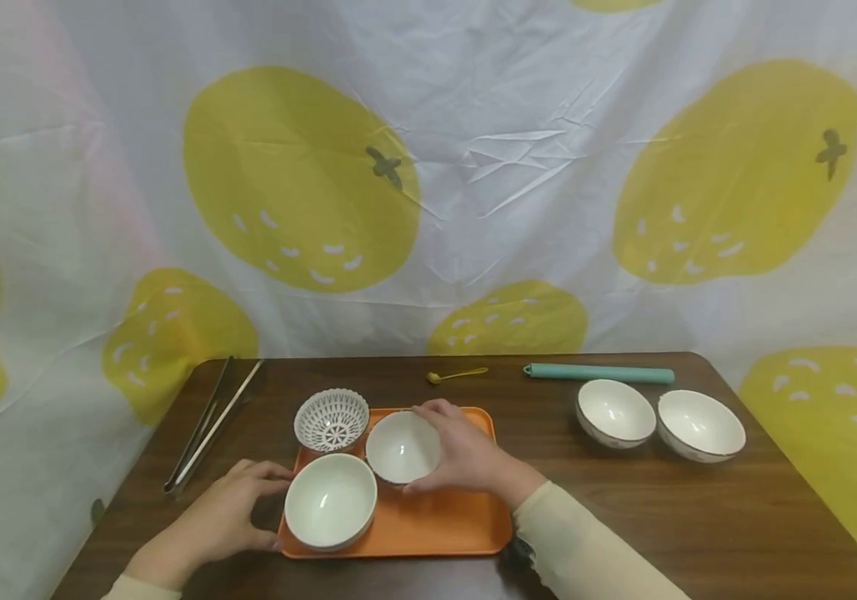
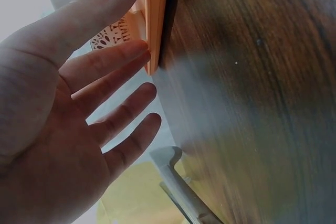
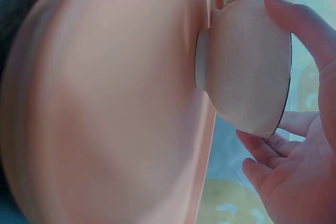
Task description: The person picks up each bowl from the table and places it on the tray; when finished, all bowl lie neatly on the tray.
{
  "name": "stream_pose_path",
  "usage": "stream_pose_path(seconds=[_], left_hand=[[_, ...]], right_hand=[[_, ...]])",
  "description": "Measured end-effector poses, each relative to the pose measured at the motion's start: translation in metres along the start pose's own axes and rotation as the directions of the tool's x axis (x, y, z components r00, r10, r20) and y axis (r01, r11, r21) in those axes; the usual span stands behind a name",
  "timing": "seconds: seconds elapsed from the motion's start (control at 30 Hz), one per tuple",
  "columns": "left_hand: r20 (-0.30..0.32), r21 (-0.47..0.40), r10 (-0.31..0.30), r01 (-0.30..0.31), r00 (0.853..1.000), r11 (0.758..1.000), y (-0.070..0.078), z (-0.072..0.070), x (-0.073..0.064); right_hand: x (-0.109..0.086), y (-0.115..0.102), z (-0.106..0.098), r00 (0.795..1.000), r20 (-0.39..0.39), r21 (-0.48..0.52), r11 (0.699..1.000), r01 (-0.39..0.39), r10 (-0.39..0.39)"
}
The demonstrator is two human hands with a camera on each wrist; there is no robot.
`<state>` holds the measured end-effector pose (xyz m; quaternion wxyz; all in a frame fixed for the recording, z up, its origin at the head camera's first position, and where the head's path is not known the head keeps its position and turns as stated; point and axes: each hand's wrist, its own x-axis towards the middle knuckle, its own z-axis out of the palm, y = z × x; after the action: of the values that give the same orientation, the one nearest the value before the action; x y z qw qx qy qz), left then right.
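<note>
White bowl (image 1: 402, 450) is on or just over the orange tray (image 1: 443, 527), rim pinched in our right hand (image 1: 471, 450), left hand (image 1: 232, 510) loosely spread at the tray's edge, so we're probably placing it and next needs a gentle, level release

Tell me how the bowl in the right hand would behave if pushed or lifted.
The bowl is probably stiff and breakable, since its glossy surface looks ceramic. That gloss may also make it slippery in the right hand. Pushed high up, it might tip: its foot is narrower than its mouth.
</note>
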<state>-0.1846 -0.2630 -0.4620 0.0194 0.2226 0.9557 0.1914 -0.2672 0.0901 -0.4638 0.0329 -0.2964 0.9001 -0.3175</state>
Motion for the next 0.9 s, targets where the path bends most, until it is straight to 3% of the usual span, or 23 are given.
stream_pose_path(seconds=[0.17, 0.33, 0.67, 0.9], left_hand=[[-0.010, 0.017, 0.002, -0.002, 1.000, 1.000, -0.001, -0.001, -0.002], [-0.017, 0.020, 0.008, -0.007, 1.000, 1.000, 0.000, -0.001, -0.002], [-0.013, 0.019, -0.006, 0.006, 1.000, 1.000, 0.001, 0.000, -0.001], [-0.008, 0.013, -0.008, 0.008, 1.000, 1.000, 0.001, 0.000, -0.001]], right_hand=[[-0.005, 0.000, -0.002, 0.999, 0.026, -0.006, 1.000, 0.024, -0.023], [-0.020, 0.010, -0.013, 1.000, 0.016, -0.024, 0.999, -0.022, 0.022], [-0.054, 0.052, -0.053, 0.992, -0.121, -0.170, 0.985, 0.000, -0.021], [-0.073, 0.079, -0.092, 0.983, -0.185, -0.253, 0.967, -0.030, -0.018]])
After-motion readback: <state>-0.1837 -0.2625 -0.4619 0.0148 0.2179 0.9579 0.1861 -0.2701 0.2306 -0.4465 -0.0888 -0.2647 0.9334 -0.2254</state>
